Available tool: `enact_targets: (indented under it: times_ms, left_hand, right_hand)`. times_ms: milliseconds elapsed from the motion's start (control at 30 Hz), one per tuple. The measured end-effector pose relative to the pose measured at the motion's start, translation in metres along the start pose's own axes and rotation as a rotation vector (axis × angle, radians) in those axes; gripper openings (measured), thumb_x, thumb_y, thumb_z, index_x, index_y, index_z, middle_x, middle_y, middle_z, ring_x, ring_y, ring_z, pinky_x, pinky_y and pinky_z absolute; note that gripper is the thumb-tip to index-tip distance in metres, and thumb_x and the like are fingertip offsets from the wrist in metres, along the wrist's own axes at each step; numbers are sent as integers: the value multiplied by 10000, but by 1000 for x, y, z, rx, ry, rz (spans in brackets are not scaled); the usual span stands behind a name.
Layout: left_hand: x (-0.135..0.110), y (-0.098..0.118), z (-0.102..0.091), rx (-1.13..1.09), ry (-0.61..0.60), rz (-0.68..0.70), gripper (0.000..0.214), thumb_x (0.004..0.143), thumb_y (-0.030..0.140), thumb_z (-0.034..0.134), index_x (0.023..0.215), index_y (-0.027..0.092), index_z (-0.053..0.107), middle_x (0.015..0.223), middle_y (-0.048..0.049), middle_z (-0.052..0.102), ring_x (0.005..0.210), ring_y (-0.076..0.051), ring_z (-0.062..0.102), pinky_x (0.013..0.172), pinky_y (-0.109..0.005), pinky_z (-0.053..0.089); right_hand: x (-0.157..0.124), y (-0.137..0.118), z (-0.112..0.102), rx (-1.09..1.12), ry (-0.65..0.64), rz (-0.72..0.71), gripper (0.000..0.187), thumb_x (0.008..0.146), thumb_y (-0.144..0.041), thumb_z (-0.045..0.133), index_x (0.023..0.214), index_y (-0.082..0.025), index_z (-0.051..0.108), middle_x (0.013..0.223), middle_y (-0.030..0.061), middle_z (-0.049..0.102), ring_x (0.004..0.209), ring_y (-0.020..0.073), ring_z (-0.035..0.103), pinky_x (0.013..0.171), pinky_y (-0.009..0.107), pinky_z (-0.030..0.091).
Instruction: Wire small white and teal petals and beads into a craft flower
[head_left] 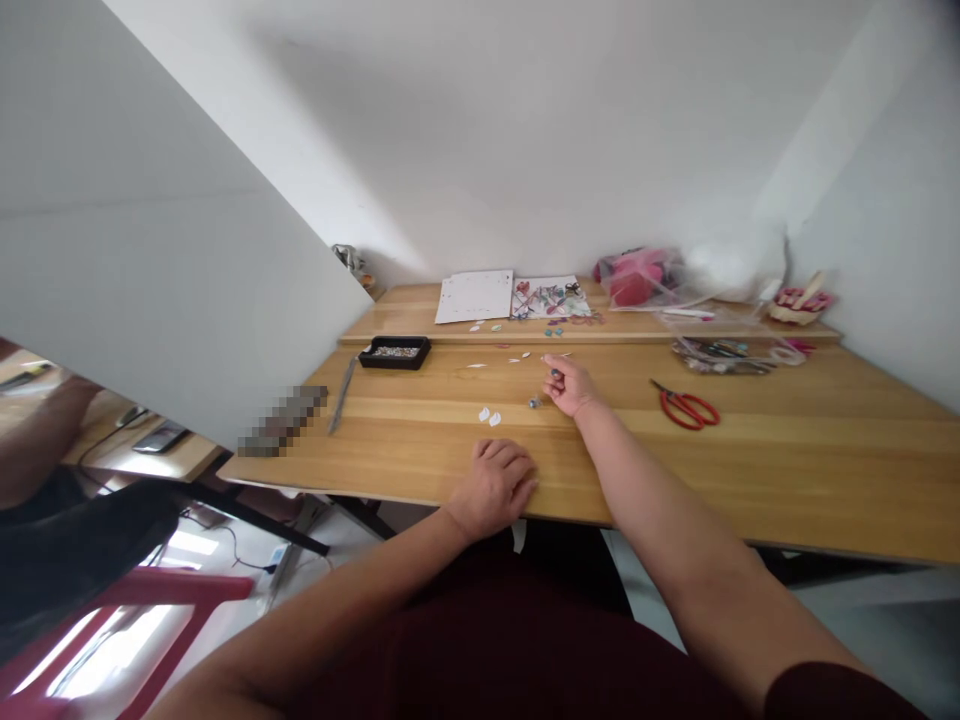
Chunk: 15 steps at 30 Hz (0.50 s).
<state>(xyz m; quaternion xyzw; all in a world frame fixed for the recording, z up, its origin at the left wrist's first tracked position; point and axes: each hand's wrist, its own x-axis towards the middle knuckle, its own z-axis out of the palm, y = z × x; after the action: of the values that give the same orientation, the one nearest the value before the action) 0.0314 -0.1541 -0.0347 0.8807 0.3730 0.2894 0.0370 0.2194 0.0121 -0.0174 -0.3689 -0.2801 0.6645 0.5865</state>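
Observation:
My left hand (pixel 495 485) rests on the front edge of the wooden table (pixel 787 470), fingers curled under, a scrap of white showing below it. My right hand (pixel 570 385) reaches out over the table's middle, fingers pinched on a small dark piece I cannot name. A small bead-like piece (pixel 533 403) lies just left of that hand. Two small white petal shapes (pixel 489 416) lie on the table between my hands.
Red scissors (pixel 686 407) lie right of my right hand. A black tray of small pieces (pixel 394 351) and a metal tool (pixel 343 393) sit at the left. Paper sheets (pixel 475 296), a patterned sheet (pixel 549 298), pink bags (pixel 637 278) and a basket (pixel 799 303) line the back. Another person's arm (pixel 37 440) is far left.

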Motion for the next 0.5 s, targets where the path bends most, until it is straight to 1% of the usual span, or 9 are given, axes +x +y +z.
enact_targets:
  times_ms: [100, 200, 367, 500]
  left_hand:
    - [-1, -2, 2, 4, 5, -11, 183, 947, 254, 582, 1079, 186, 688, 1108, -87, 732, 1055, -242, 620, 944, -433, 399]
    - [-1, -3, 3, 10, -2, -6, 187, 948, 251, 574, 1080, 188, 691, 1114, -90, 735, 1042, -240, 629, 945, -428, 404]
    - [-1, -2, 3, 14, -5, 11, 182, 954, 242, 559, 1065, 182, 690, 1108, -93, 738, 1026, -233, 638, 943, -420, 414]
    - [-1, -2, 2, 13, -17, 12, 175, 962, 243, 550, 1052, 188, 690, 1097, -93, 742, 1024, -230, 641, 938, -419, 417]
  right_hand:
    - [2, 4, -3, -4, 17, 9, 178, 992, -307, 623, 980, -130, 631, 785, -23, 601, 548, 62, 520, 473, 179, 452]
    - [2, 5, -5, 2, 25, 8, 195, 988, -312, 626, 1068, -135, 640, 908, 17, 649, 662, 97, 602, 560, 222, 528]
    - [2, 3, -6, 25, 34, 23, 233, 986, -321, 627, 1135, -142, 638, 1018, 49, 666, 776, 135, 649, 653, 279, 574]
    - [2, 2, -9, 46, 46, 32, 238, 985, -322, 628, 1141, -142, 638, 1027, 52, 668, 785, 138, 652, 660, 284, 578]
